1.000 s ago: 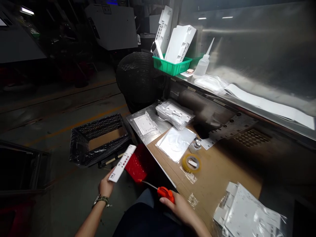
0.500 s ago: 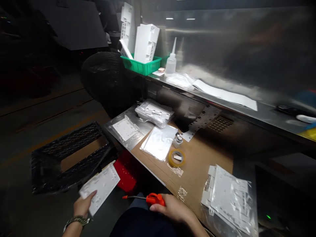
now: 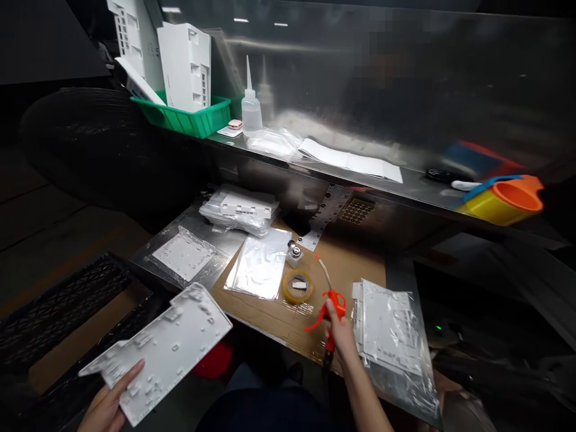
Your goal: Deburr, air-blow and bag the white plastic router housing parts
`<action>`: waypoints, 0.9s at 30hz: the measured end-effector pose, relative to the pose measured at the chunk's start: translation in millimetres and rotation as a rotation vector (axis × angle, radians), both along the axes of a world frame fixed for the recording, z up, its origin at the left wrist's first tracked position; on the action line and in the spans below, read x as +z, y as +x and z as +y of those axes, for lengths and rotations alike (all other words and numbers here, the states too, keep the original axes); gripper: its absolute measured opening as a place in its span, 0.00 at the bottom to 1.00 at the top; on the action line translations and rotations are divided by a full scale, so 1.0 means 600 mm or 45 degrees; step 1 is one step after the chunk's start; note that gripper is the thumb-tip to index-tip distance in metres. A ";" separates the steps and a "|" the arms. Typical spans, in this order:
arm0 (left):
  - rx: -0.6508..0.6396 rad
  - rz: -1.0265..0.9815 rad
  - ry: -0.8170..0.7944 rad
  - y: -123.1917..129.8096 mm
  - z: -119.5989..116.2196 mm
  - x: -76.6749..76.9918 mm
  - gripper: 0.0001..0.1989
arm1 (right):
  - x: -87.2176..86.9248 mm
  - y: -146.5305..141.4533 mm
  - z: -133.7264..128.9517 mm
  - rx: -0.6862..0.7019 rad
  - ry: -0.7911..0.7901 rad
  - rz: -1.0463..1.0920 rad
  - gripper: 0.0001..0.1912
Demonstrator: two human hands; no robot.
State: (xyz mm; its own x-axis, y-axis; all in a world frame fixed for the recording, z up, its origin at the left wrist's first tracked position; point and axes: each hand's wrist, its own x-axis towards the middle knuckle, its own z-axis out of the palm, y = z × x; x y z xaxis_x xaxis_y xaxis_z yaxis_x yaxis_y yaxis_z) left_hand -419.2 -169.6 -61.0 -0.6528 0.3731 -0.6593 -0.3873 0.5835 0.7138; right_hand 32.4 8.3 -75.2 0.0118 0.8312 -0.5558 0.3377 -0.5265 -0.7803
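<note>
My left hand [image 3: 108, 402] grips a white moulded plastic panel [image 3: 166, 348] by its lower left end; small raised clips and ribs cover the side facing me. In my right hand [image 3: 342, 336] is an orange air blow gun [image 3: 333, 303], its thin bent nozzle pointing up and away over the cardboard [image 3: 270, 321]. A dark hose fitting shows below its handle. To the right of that hand lie white panels in clear plastic bags [image 3: 389, 330]. A roll of yellowish tape [image 3: 297, 287] and a small bottle with a metal top [image 3: 294, 253] stand left of the nozzle.
Clear bags [image 3: 261, 264], a bagged panel [image 3: 183, 255] and a bagged stack [image 3: 238, 210] lie on the left of the bench. Above, a shelf holds a green bin [image 3: 189, 123] of white panels, a squeeze bottle [image 3: 251, 114] and coloured cups [image 3: 504, 201]. A black crate [image 3: 67, 312] stands lower left.
My right hand has lifted the blow gun from near my lap to over the cardboard, nozzle now upward. The panel in my left hand has come up and closer. The view has turned right.
</note>
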 end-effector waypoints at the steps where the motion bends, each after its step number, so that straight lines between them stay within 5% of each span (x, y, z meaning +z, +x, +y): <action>1: -0.038 -0.092 0.003 0.005 0.025 0.013 0.21 | -0.010 0.011 0.022 -0.118 0.043 -0.068 0.48; 4: -0.384 -0.311 0.065 0.034 0.109 0.034 0.24 | -0.035 0.022 0.075 -0.354 0.154 -0.202 0.45; 8: -0.843 -0.458 0.182 0.087 0.215 0.015 0.31 | -0.049 0.003 0.082 -0.535 0.264 -0.239 0.50; 12: -1.124 -0.485 0.233 0.147 0.292 -0.027 0.29 | -0.028 -0.027 0.010 -0.446 0.274 0.001 0.44; 15: -1.358 -0.431 0.296 0.192 0.331 -0.062 0.29 | 0.001 -0.044 -0.055 -0.319 0.088 0.479 0.36; 18: -1.569 -0.249 0.392 0.215 0.362 -0.100 0.30 | 0.025 -0.040 -0.093 -0.466 -0.100 0.923 0.27; 23: -1.853 0.313 0.596 0.163 0.417 -0.158 0.21 | 0.039 0.006 -0.116 -0.976 0.039 0.913 0.24; 27: -2.046 0.587 0.683 0.099 0.448 -0.187 0.19 | 0.047 0.028 -0.137 -1.180 0.163 0.874 0.26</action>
State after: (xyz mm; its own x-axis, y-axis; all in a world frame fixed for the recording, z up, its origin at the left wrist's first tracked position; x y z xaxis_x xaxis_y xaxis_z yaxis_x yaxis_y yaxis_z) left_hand -359.8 99.4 -173.3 0.4670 0.8728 -0.1423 0.5568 -0.1652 0.8140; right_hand 49.1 -74.1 -47.2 0.3740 0.7122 -0.5941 -0.6511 -0.2545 -0.7150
